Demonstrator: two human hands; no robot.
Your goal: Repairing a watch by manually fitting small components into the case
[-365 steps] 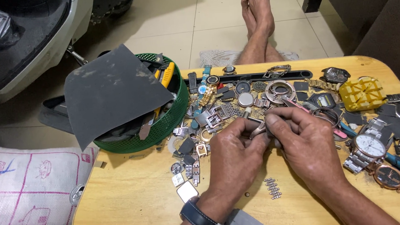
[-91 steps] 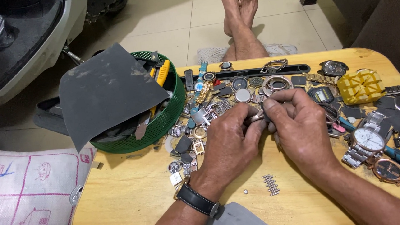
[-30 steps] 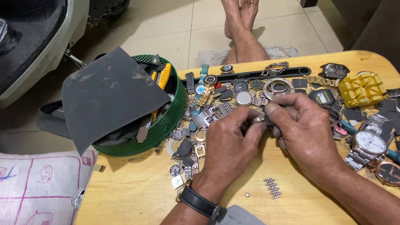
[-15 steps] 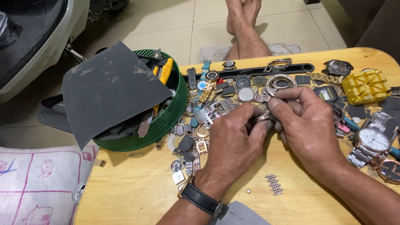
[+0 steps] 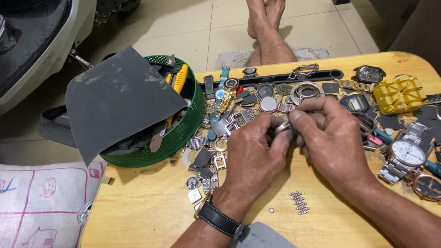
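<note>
Over the middle of the wooden table [image 5: 149,219], a small metal watch part [image 5: 282,126] is pinched between the two hands, where their fingertips meet. It is gripped from the left by the closed fingers of the left hand [image 5: 253,155], on whose wrist a black-strapped watch [image 5: 218,219] is worn, and from the right by the curled fingers of the right hand [image 5: 332,141]. Most of the part is hidden by the fingers, so its exact shape cannot be told; only a silvery edge is seen, raised just above the tabletop. Behind the hands, a litter of watch cases, dials and bracelet links [image 5: 245,106] is spread. A short strip of metal links [image 5: 299,203] is laid near the wrists. A green basket [image 5: 179,137], partly covered by a dark grey sheet [image 5: 118,95], is set to the left, and a yellow holder [image 5: 399,94] far right.
</note>
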